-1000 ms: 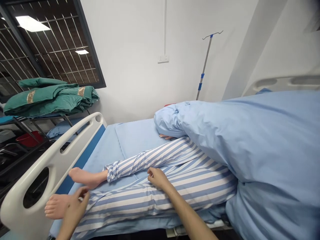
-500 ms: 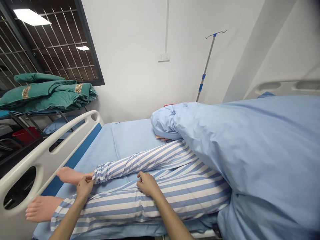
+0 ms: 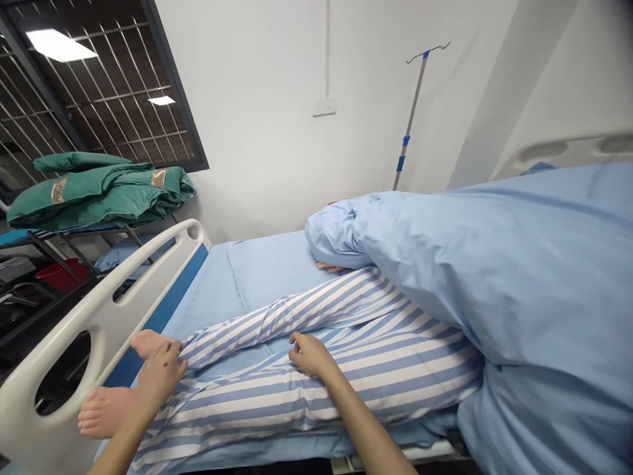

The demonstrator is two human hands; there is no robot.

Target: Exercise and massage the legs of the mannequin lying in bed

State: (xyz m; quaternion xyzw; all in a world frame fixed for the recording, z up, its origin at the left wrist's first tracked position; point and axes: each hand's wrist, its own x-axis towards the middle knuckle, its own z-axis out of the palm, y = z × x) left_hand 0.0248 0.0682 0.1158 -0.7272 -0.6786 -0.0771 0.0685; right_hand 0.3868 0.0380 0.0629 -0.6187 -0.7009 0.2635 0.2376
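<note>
A figure with manikin-like feet lies on the bed in blue-and-white striped pyjama trousers (image 3: 395,376). My left hand (image 3: 161,371) is at the far ankle, its fingers closed on the hem of the far trouser leg (image 3: 227,340). Just past it shows the far foot (image 3: 146,343), partly covered by my hand. The near foot (image 3: 106,412) points up beside my left forearm. Over the near trouser leg, around the knee, my right hand (image 3: 312,355) hovers or rests with loosely bent fingers apart, gripping nothing visible.
A light-blue quilt (image 3: 519,277) covers the upper body, with some fingers (image 3: 331,267) showing below its edge. The white footboard (image 3: 103,316) stands left. Behind are an IV pole (image 3: 410,119), folded green bedding (image 3: 103,191) and a red basin (image 3: 62,274).
The bunched cuff of the far trouser leg has been drawn down toward the foot and lies smoother. My left hand has moved over the ankle. The view has shifted slightly.
</note>
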